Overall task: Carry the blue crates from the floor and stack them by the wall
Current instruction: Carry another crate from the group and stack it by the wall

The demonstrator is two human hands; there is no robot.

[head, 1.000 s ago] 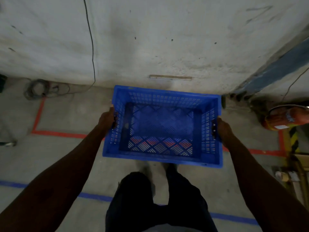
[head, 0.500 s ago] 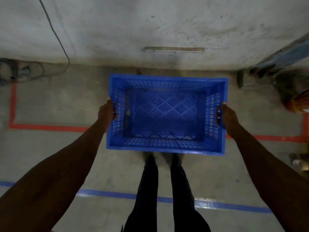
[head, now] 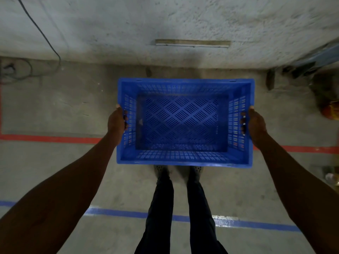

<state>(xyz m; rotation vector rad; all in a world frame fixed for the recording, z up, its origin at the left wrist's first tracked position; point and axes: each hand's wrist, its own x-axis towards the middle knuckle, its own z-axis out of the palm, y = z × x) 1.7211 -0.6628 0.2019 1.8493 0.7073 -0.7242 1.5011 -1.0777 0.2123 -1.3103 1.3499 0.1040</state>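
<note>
An empty blue crate (head: 185,158) with slotted walls and floor hangs level in front of me, above the concrete floor. My left hand (head: 116,123) grips the handle slot in its left end wall, fingers curled through the opening. My right hand (head: 255,123) grips the matching slot in the right end wall. The grey wall (head: 165,28) rises just beyond the crate's far rim. My feet show under the crate's near edge. No other crate is in sight.
A red tape line (head: 49,138) crosses the floor under the crate and a blue tape line (head: 117,212) runs behind my feet. A black cable (head: 42,33) hangs down the wall at left, coiled on the floor. Dark clutter and an orange object (head: 330,110) sit at right.
I have stepped closer to the wall and now look more steeply down. The crate stays in both hands and has levelled out; my legs have straightened.
</note>
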